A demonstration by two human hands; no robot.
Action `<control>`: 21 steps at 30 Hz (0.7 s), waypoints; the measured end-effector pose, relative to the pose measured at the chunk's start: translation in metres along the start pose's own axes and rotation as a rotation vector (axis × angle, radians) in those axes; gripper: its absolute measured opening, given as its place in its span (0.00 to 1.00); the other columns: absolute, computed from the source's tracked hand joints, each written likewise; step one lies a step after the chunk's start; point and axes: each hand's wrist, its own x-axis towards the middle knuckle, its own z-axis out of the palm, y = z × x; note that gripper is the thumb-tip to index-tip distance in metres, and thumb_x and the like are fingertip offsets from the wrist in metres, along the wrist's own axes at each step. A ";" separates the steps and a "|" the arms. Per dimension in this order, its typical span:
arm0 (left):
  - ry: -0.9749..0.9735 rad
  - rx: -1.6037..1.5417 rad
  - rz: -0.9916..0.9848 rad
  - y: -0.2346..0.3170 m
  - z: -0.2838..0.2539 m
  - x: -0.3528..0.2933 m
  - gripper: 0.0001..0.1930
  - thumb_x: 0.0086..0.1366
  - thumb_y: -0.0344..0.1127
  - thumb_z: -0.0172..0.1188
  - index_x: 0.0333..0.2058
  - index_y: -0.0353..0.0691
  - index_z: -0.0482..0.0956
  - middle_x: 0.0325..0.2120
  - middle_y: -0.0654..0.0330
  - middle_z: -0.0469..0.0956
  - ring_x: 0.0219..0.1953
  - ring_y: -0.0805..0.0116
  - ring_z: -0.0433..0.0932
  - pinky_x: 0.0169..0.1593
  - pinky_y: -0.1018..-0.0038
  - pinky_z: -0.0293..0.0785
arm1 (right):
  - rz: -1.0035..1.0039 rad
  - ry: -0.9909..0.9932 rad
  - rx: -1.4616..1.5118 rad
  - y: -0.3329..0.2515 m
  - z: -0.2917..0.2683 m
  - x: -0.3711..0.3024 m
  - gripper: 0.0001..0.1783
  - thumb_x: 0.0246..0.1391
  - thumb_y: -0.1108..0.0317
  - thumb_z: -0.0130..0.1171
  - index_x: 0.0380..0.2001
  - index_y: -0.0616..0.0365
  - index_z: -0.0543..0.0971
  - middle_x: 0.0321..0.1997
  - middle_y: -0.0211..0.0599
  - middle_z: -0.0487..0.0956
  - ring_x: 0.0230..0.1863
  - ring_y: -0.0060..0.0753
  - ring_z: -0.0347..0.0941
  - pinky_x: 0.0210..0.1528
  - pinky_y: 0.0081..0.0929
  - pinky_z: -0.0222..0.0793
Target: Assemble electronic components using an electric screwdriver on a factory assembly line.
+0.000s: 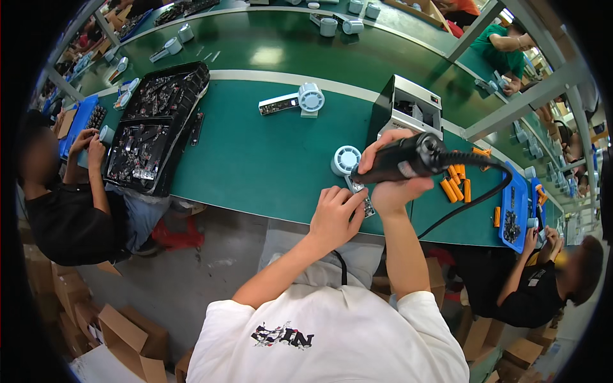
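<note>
Head view looks down on a green workbench (pixel 255 159), where the person's right hand (pixel 393 185) is wrapped around the barrel of a black electric screwdriver (pixel 405 159), fingers closed over its top, near the front edge of the bench. The tool looks rigid and fairly weighty, its black cord (pixel 476 201) trailing off to the right and likely to tug on it; the thick middle of the barrel seems the sound place to grip. The left hand (pixel 333 214) presses flat, fingers curled down, on a small circuit board strip (pixel 365 203) at the front edge. That piece joins a white round fan housing (pixel 345 159) just behind it; it looks light, thin and probably fragile, best held by its edges.

Behind the screwdriver stands a grey box-shaped machine (pixel 408 108). Orange cylinders (pixel 456 185) lie loose to the right, beside a blue tray (pixel 514 210). Another fan assembly (pixel 300 102) sits mid-bench, and black parts trays (pixel 159 127) fill the left end. Seated co-workers flank both sides.
</note>
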 end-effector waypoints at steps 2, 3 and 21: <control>-0.005 -0.007 0.001 0.001 0.000 -0.001 0.06 0.56 0.29 0.63 0.33 0.36 0.79 0.28 0.55 0.76 0.34 0.54 0.74 0.43 0.61 0.68 | -0.005 -0.055 0.032 0.001 -0.003 -0.001 0.60 0.36 0.07 0.38 0.38 0.63 0.68 0.20 0.36 0.73 0.19 0.27 0.71 0.23 0.22 0.69; -0.004 -0.001 0.002 0.000 0.001 -0.002 0.06 0.56 0.29 0.63 0.33 0.36 0.79 0.28 0.55 0.76 0.34 0.54 0.74 0.43 0.61 0.68 | 0.033 -0.095 0.001 -0.008 -0.001 0.004 0.60 0.36 0.07 0.39 0.37 0.64 0.69 0.20 0.35 0.73 0.19 0.27 0.72 0.23 0.22 0.69; 0.005 0.031 -0.006 0.008 -0.002 0.006 0.06 0.54 0.28 0.62 0.32 0.37 0.79 0.27 0.51 0.76 0.33 0.50 0.74 0.40 0.57 0.68 | 0.101 -0.078 0.059 -0.008 -0.006 0.008 0.60 0.36 0.09 0.46 0.40 0.65 0.74 0.22 0.34 0.74 0.22 0.25 0.72 0.25 0.21 0.68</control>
